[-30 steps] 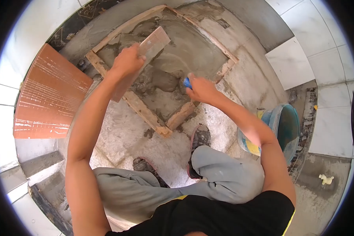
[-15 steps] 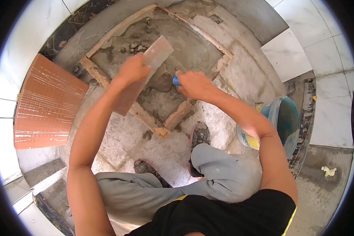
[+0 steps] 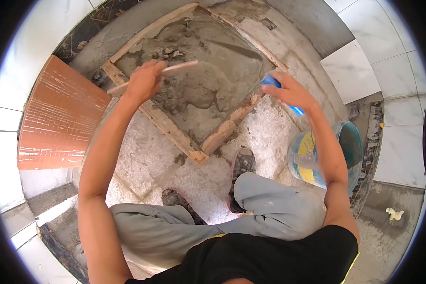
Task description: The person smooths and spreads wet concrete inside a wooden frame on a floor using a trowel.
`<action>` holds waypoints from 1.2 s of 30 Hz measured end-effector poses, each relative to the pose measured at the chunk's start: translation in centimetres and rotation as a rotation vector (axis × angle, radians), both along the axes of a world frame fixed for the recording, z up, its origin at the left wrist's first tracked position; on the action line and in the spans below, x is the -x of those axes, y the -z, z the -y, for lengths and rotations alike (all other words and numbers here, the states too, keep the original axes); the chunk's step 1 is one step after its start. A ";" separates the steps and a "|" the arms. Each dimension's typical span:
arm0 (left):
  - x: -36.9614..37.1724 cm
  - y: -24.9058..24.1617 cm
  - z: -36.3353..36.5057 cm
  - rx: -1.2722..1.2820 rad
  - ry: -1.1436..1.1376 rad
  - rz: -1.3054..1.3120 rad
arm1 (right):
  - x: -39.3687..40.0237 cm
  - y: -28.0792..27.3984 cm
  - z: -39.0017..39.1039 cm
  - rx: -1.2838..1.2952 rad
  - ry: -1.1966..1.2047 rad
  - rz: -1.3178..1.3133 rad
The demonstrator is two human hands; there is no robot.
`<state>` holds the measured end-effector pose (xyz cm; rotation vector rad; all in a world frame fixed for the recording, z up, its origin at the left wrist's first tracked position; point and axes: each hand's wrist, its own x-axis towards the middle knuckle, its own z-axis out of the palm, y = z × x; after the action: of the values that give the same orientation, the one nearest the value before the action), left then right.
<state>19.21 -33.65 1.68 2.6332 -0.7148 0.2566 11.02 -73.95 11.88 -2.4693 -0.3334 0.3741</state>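
My left hand point(image 3: 144, 85) is closed around a long flat strip of tile point(image 3: 182, 68), turned nearly edge-on over the left side of a wooden frame point(image 3: 168, 128). Inside the frame lies wet grey mortar point(image 3: 199, 94), lumpy near the strip and smoother toward the far right. At the frame's right corner, my right hand point(image 3: 291, 92) grips a blue-handled trowel point(image 3: 272, 81). Its handle shows on both sides of my fingers; its blade is hard to make out against the mortar.
A blue bucket point(image 3: 302, 158) with a yellow label stands right of my knee. An orange-brown tile point(image 3: 64, 118) leans at the left, and a white marbled tile point(image 3: 350, 71) at the right. My shoes point(image 3: 244, 173) rest just before the frame.
My right hand has moved right with the trowel, from the mortar's middle to the frame's corner. My left hand has moved slightly left and tipped the strip from its broad face to its edge.
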 end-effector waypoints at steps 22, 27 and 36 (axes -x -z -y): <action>1.8 -4.0 -1.5 0.358 0.221 0.076 | -1.8 9.9 -7.1 0.004 -0.018 0.147; -0.7 -4.0 -5.1 0.749 -0.173 -0.306 | -0.1 8.0 -9.8 0.017 0.091 -0.416; 1.1 1.7 -13.5 0.820 -0.463 -0.459 | 2.3 11.1 -19.0 -0.352 0.119 -0.807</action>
<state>18.13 -20.15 -0.05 1.9047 0.1554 0.0406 8.72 -54.94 0.81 -1.8018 0.0853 1.0983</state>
